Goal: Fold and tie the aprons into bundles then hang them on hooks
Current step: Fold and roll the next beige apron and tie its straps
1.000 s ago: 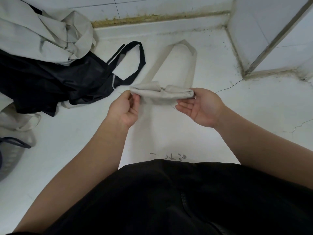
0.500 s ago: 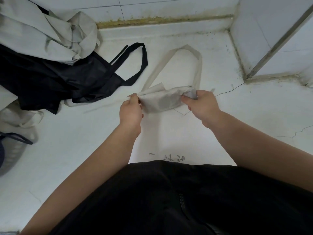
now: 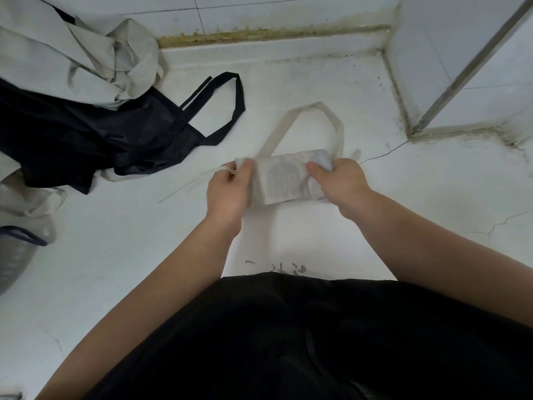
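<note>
Beige apron bundle (image 3: 284, 176): was held between left hand (image 3: 227, 192) and right hand (image 3: 340, 183), each grip clenched on one end. Hazards: slackened grip would unroll folds; trailing tie (image 3: 193, 181) could snag.

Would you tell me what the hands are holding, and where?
The folded beige cloth apron bundle: the left hand grips its left end, the right hand its right end.

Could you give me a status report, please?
Both gripping: left hand and right hand on opposite ends of the folded grey apron. Its neck loop trails beyond. Nothing in the way; black apron off left.
</note>
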Available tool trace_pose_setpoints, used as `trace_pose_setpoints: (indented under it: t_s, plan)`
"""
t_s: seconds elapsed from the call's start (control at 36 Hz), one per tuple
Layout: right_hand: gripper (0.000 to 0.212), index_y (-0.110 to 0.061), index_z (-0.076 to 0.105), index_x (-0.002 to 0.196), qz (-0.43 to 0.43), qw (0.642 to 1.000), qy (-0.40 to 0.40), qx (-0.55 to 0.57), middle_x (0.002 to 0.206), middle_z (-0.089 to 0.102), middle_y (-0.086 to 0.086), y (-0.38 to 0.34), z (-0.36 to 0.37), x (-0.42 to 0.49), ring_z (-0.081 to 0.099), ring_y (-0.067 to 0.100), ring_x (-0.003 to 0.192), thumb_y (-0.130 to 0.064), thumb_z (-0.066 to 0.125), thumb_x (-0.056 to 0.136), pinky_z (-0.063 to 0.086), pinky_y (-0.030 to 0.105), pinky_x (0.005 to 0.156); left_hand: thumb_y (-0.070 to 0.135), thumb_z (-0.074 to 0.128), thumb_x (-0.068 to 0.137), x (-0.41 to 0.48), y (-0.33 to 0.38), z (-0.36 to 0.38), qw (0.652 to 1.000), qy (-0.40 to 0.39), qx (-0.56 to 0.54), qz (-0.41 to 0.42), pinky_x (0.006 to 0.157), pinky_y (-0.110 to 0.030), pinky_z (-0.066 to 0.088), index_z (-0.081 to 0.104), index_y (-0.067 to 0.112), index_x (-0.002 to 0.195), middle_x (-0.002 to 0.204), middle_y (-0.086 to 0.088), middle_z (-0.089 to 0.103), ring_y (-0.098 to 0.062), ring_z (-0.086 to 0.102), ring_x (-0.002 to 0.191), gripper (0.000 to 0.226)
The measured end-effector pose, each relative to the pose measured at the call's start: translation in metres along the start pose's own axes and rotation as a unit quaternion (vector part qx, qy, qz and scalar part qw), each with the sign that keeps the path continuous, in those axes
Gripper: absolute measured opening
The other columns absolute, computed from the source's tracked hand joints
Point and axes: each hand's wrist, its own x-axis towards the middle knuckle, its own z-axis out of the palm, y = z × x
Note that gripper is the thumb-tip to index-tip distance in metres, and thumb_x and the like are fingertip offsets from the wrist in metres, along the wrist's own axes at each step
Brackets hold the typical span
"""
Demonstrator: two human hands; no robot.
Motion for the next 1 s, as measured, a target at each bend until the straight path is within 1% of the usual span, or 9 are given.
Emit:
trace_pose_setpoints:
  t_s: [0.11,0.17,0.42,0.53,0.61,0.69,0.83,0.94,1.0]
  plan:
    - [0.027,-0.01,0.062,0.083,0.002,1.0,-0.015,0.017,0.078,0.06,0.004,0.0,0.003,0.0,0.061,0.024,0.081,-0.035,0.071,0.08,0.045,0.03,0.064,0.032,0.08,0.074,-0.008,0.004,0.014,0.992,0.031,0.118,0.024,0.089,-0.031,0.051,0.052,0.018,0.113,0.11,0.004,0.061,-0.016,0.06,0.102,0.05]
    - [0.039,-0.008,0.065,0.095,-0.017,0.999,-0.023,0.015,0.087,0.065,0.004,-0.001,0.004,-0.002,0.064,0.022,0.086,-0.039,0.077,0.073,0.047,0.03,0.067,0.033,0.078,0.074,-0.009,0.008,0.018,0.981,0.076,0.176,0.043,0.088,-0.027,0.047,0.05,0.013,0.118,0.117,-0.001,0.058,-0.02,0.057,0.107,0.056]
    - [0.029,-0.014,0.042,0.089,-0.132,0.984,0.024,-0.119,0.085,0.05,-0.001,-0.008,0.007,-0.017,0.047,0.019,0.081,-0.03,0.066,0.084,0.032,0.026,0.066,0.02,0.075,0.078,-0.015,0.012,0.036,0.933,0.053,0.304,0.183,0.08,-0.019,0.035,0.039,0.002,0.133,0.133,-0.01,0.042,-0.024,0.049,0.112,0.069]
    - [0.018,-0.01,0.046,0.097,-0.133,0.98,0.009,-0.145,0.086,0.052,0.003,-0.008,0.004,-0.013,0.048,0.023,0.079,-0.02,0.057,0.087,0.034,0.027,0.064,0.01,0.07,0.077,-0.023,0.012,0.042,0.918,-0.038,0.301,0.254,0.055,-0.012,0.033,0.053,0.007,0.106,0.107,-0.001,0.054,-0.015,0.046,0.075,0.034]
    - [0.013,-0.008,0.05,0.089,-0.143,0.976,-0.072,-0.146,0.078,0.053,0.004,-0.013,-0.002,-0.012,0.049,0.021,0.071,-0.021,0.049,0.091,0.035,0.029,0.064,0.016,0.056,0.089,-0.025,0.011,0.037,0.923,-0.077,0.28,0.252,0.056,-0.013,0.037,0.051,0.013,0.096,0.078,0.007,0.055,-0.01,0.051,0.067,0.009]
    - [0.033,-0.013,0.042,0.065,-0.145,0.972,-0.156,-0.102,0.065,0.049,0.001,-0.021,-0.013,-0.013,0.044,0.018,0.062,-0.022,0.037,0.097,0.033,0.031,0.06,0.022,0.043,0.099,-0.023,0.01,0.028,0.944,-0.076,0.246,0.208,0.058,-0.022,0.037,0.046,0.016,0.071,0.062,0.01,0.048,-0.006,0.043,0.058,0.029]
    - [0.037,-0.015,0.036,0.066,-0.183,0.958,-0.095,-0.2,0.065,0.042,-0.002,-0.015,-0.006,-0.007,0.045,0.023,0.071,-0.024,0.035,0.102,0.023,0.029,0.057,0.026,0.061,0.092,-0.023,0.011,0.029,0.956,0.002,0.218,0.195,0.075,-0.035,0.051,0.067,0.003,0.071,0.08,-0.002,0.068,-0.023,0.062,0.075,0.031]
    - [0.02,-0.007,0.052,0.09,-0.185,0.965,-0.037,-0.182,0.071,0.047,0.001,-0.012,0.0,-0.007,0.053,0.028,0.082,-0.021,0.042,0.099,0.038,0.032,0.068,0.022,0.064,0.09,-0.022,0.009,0.033,0.95,0.043,0.21,0.227,0.075,-0.04,0.051,0.069,-0.001,0.073,0.081,-0.014,0.07,-0.032,0.063,0.078,0.029]
    - [0.027,-0.008,0.049,0.122,-0.193,0.97,-0.019,-0.146,0.092,0.053,0.007,-0.015,-0.002,-0.009,0.055,0.028,0.096,-0.014,0.046,0.096,0.042,0.033,0.08,0.021,0.063,0.09,-0.02,0.006,0.032,0.935,0.061,0.229,0.265,0.068,-0.035,0.048,0.063,0.0,0.065,0.073,-0.016,0.067,-0.03,0.059,0.069,0.033]
